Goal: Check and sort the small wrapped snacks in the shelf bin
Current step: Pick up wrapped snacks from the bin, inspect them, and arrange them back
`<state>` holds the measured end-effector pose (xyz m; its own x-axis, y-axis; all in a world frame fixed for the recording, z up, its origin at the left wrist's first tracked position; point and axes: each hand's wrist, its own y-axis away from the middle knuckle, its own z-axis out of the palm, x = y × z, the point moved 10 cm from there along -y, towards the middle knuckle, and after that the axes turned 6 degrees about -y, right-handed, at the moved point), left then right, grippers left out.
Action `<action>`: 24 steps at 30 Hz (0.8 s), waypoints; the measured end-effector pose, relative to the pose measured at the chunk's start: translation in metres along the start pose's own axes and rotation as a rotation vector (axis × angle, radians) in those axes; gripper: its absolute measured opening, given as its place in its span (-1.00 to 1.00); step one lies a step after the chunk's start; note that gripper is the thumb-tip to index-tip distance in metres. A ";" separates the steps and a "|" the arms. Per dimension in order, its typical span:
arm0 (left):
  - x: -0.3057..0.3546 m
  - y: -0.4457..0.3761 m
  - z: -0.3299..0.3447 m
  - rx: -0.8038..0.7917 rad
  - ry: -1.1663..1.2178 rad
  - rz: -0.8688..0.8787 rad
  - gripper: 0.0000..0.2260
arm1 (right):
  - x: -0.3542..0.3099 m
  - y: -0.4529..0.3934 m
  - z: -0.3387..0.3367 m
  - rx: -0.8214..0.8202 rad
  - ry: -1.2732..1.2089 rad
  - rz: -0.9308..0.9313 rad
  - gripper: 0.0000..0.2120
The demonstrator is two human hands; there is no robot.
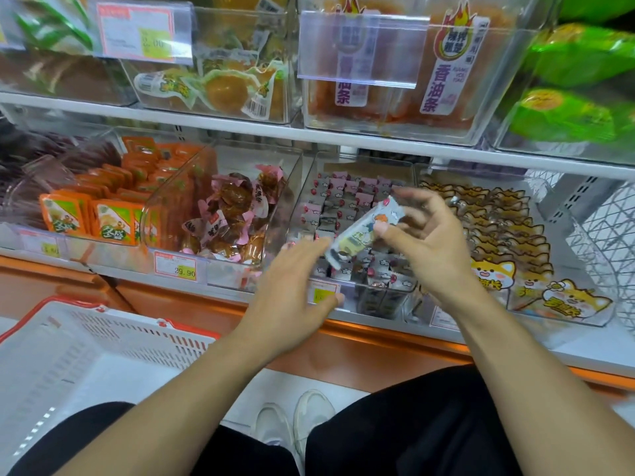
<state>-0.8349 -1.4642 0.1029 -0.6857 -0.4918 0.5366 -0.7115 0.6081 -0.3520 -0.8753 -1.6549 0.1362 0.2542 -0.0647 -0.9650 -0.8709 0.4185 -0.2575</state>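
Observation:
A clear shelf bin (374, 300) on the lower shelf holds several rows of small grey-and-pink wrapped snacks (343, 197). My right hand (426, 235) is above the bin, thumb and fingers pinching the upper end of one small wrapped snack (360, 231), which tilts down to the left. My left hand (295, 286) hovers at the bin's front left corner, palm down with fingers spread; its fingertips are close to the snack's lower end, and whether they touch it is blurred.
Left of the bin are a bin of pink-wrapped brown snacks (233, 218) and orange packets (103, 214). On the right lie cat-printed packs (508, 249). A white basket with a red rim (113, 328) is at lower left. More bins fill the upper shelf (240, 121).

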 end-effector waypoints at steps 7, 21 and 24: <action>-0.006 0.008 0.047 -0.291 -0.628 0.089 -0.16 | -0.004 0.003 -0.001 -0.041 0.363 -0.082 -0.75; 0.018 0.004 0.047 -0.253 -0.471 0.159 -0.18 | 0.029 0.017 0.041 -0.488 1.206 -0.067 -0.74; 0.018 0.010 0.060 -0.333 -0.544 0.183 -0.15 | 0.017 0.012 0.024 -0.331 1.343 -0.082 -0.75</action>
<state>-0.8639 -1.5046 0.0628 -0.8328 -0.5536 -0.0037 -0.5506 0.8290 -0.0978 -0.8714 -1.6290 0.1176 -0.1216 -0.9710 -0.2057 -0.9796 0.1507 -0.1326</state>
